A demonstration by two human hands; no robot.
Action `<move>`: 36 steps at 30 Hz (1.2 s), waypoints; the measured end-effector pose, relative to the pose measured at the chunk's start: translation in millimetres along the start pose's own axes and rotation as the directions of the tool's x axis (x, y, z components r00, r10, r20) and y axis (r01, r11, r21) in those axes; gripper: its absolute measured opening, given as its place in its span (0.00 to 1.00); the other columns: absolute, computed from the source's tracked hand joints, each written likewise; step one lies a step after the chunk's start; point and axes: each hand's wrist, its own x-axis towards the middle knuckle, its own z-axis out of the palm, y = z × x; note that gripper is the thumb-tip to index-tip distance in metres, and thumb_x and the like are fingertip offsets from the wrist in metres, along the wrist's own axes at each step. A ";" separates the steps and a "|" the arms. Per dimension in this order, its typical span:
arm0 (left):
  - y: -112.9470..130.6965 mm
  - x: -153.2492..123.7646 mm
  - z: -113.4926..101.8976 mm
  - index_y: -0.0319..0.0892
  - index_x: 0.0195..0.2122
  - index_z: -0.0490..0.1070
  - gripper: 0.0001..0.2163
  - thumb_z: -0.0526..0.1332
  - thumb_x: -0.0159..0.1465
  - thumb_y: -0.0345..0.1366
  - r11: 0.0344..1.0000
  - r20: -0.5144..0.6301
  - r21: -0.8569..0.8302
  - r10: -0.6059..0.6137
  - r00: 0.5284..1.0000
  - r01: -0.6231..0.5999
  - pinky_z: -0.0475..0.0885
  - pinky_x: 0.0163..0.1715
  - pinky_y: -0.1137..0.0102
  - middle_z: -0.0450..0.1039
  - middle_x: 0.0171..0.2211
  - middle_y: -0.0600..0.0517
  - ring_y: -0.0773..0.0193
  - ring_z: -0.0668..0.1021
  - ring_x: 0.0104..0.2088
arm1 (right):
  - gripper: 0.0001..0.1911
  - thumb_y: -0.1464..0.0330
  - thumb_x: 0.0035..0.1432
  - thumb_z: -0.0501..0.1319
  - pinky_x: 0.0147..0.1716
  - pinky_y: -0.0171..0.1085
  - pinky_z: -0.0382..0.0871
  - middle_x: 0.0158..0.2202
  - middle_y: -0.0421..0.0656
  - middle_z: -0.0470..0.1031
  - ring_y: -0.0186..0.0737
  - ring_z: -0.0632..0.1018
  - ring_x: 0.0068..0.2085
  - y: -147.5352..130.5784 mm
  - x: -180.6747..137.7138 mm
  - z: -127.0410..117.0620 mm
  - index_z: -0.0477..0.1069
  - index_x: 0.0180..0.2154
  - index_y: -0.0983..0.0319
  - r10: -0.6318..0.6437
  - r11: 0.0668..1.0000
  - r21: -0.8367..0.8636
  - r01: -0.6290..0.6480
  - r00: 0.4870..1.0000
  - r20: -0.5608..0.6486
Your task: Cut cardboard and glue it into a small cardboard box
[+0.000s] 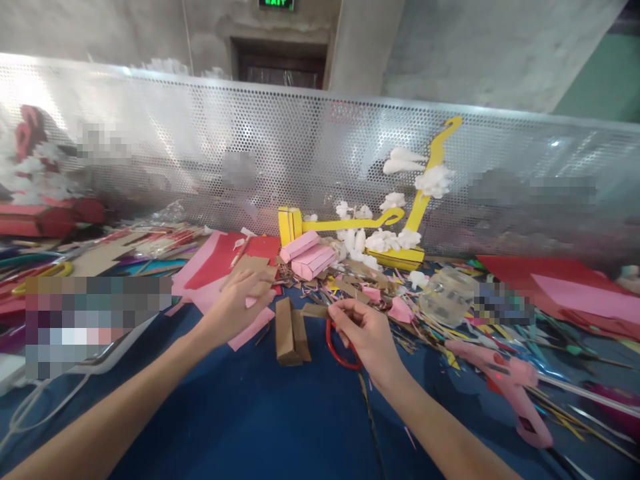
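Observation:
My left hand (246, 297) reaches over the pink paper (207, 293) with its fingers stretched out, beside a flat brown cardboard piece (255, 265). My right hand (364, 333) is closed, thumb and forefinger pinching the end of a small brown cardboard strip (315, 311). Under that hand shows a red loop handle (344, 360), which looks like that of scissors; the rest of it is hidden. Between the hands a folded brown cardboard box shape (286, 337) stands on the blue tabletop (225, 420).
Pink folded boxes (313, 257) and yellow paper forms (419, 210) with white tufts stand by the perforated metal screen (300, 147). A pink glue gun (505, 380) lies right, near a clear plastic container (447, 297). Paper scraps (350, 283) cover the middle; a white cable (50, 417) lies left.

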 end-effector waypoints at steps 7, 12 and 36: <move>40.7 -18.2 11.1 0.48 0.49 0.79 0.15 0.69 0.63 0.44 0.955 0.135 -0.280 0.143 0.981 -0.101 0.68 0.57 0.54 0.79 0.49 0.46 0.49 0.75 0.54 | 0.21 0.49 0.57 0.67 0.15 0.31 0.55 0.19 0.35 0.71 0.28 0.64 0.14 -3.9 -5.4 8.1 0.74 0.34 0.61 0.045 0.992 0.108 -0.060 0.990 0.132; 40.2 -16.5 13.3 0.45 0.38 0.80 0.09 0.62 0.69 0.41 0.900 0.054 -0.437 0.005 0.999 0.019 0.72 0.47 0.59 0.81 0.38 0.49 0.55 0.79 0.43 | 0.20 0.51 0.62 0.64 0.15 0.31 0.56 0.23 0.37 0.74 0.28 0.66 0.15 -8.3 -6.6 9.3 0.76 0.40 0.62 0.007 0.993 0.117 -0.032 0.977 0.211; 18.7 -22.1 7.1 0.48 0.73 0.49 0.54 0.74 0.51 0.56 0.994 0.410 -0.046 -0.074 0.909 0.102 0.61 0.66 0.44 0.54 0.72 0.39 0.35 0.60 0.70 | 0.18 0.55 0.63 0.62 0.27 0.37 0.68 0.28 0.37 0.74 0.36 0.74 0.24 -8.8 -4.7 1.0 0.66 0.48 0.59 -0.044 0.999 -0.006 0.045 0.990 0.137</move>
